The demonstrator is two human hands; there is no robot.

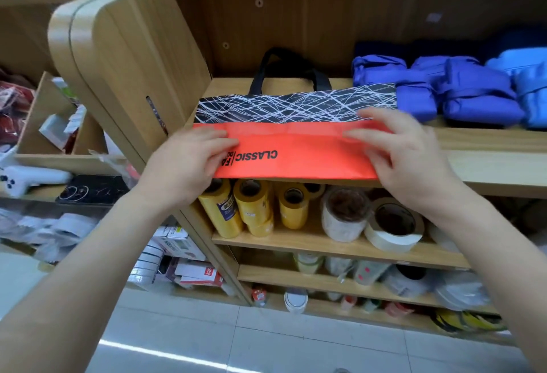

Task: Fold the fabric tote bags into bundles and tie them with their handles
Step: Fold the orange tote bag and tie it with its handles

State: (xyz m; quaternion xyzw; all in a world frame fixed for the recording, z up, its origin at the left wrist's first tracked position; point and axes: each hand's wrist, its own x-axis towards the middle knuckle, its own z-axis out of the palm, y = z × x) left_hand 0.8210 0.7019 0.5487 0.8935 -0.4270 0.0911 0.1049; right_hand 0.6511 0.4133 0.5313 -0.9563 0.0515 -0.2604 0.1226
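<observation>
A tote bag (299, 147) lies flat on a wooden shelf (479, 162), orange with black "CLASSIC" lettering near me and black with white lines further back. Its black handles (284, 70) stand up against the shelf's back. The orange part is folded over, its front edge hanging past the shelf edge. My left hand (189, 162) holds the bag's left end, fingers on top and thumb underneath. My right hand (405, 153) holds the right end, fingers spread on the orange fold.
Several blue bag bundles (450, 91) lie tied on the same shelf to the right. Yellow tape rolls (251, 209) and white tape rolls (393, 224) fill the shelf below. A curved wooden side panel (118, 55) stands at left, with a cluttered counter (59, 183) beyond.
</observation>
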